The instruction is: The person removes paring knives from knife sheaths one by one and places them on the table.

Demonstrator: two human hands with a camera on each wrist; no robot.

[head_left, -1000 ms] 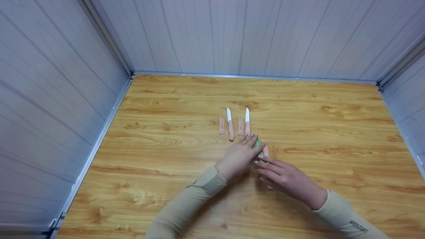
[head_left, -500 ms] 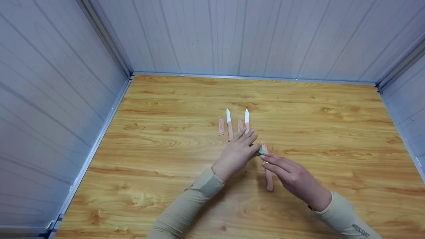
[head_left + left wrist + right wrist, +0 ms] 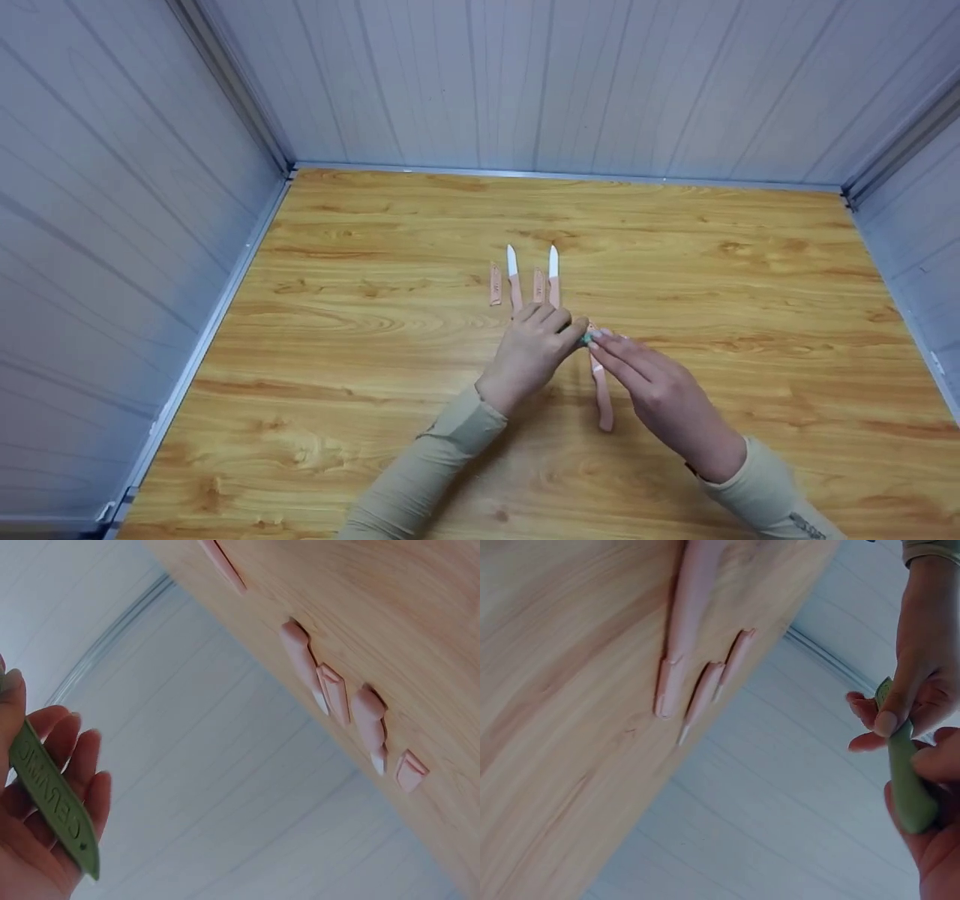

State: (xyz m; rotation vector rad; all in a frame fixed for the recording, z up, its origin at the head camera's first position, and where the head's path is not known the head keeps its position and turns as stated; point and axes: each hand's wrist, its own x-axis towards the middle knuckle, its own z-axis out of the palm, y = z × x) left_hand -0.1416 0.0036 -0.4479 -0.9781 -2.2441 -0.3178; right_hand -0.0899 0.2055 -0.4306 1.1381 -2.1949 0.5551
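Observation:
My left hand [image 3: 529, 349] pinches a green knife sheath [image 3: 56, 802] with raised lettering, its pointed end toward the wrist camera. The green knife handle [image 3: 910, 787] is gripped by my right hand [image 3: 660, 382], thumb on its side. Sheath and handle are in line, above the table; the left thumb covers the join, so I cannot tell how deep the blade sits. Just under the hands lies a pink sheathed knife [image 3: 604, 401]. Beyond the left hand are two pink-handled knives, a left one [image 3: 512, 262] and a right one [image 3: 553, 264], with bare white blades.
A pink sheath [image 3: 496, 285] lies left of the left knife, and another pink sheath [image 3: 538, 285] lies between the two knives. The wooden table [image 3: 360, 420] is bounded by pale panels, including a back wall [image 3: 480, 90].
Both hands have brought the green knife and sheath up from beside the pink sheathed knife, whose handle has come into view. The right hand has shifted slightly right; the left fingers have curled more.

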